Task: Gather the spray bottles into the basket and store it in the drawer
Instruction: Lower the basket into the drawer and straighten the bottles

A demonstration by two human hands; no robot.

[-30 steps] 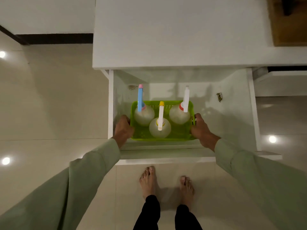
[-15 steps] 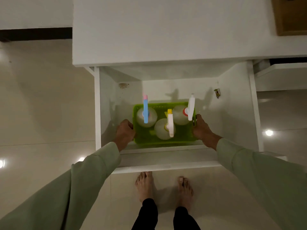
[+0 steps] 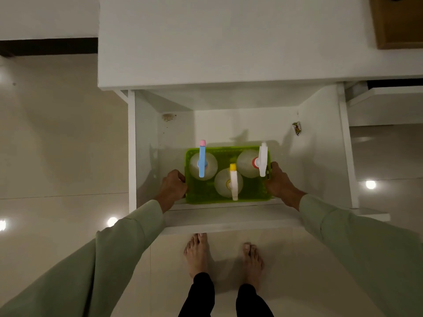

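A green plastic basket (image 3: 201, 195) sits low inside the open white drawer (image 3: 229, 218), near its front wall. Three clear spray bottles stand upright in it: one with a blue and pink head (image 3: 202, 161) at the left, one with a white and yellow head (image 3: 233, 183) in the middle front, one with a white and red head (image 3: 262, 160) at the right. My left hand (image 3: 172, 187) grips the basket's left end. My right hand (image 3: 278, 183) grips its right end.
The drawer juts out from a white cabinet (image 3: 229, 42). A small crumpled wrapper (image 3: 297, 128) lies at the drawer's back right, a brown stain (image 3: 167, 117) at its back left. A second white drawer edge (image 3: 384, 94) shows at the right. My bare feet (image 3: 199, 255) stand on the tiled floor.
Both hands have lowered the basket deeper into the drawer, close to its front wall. The camera has tilted further over the drawer.
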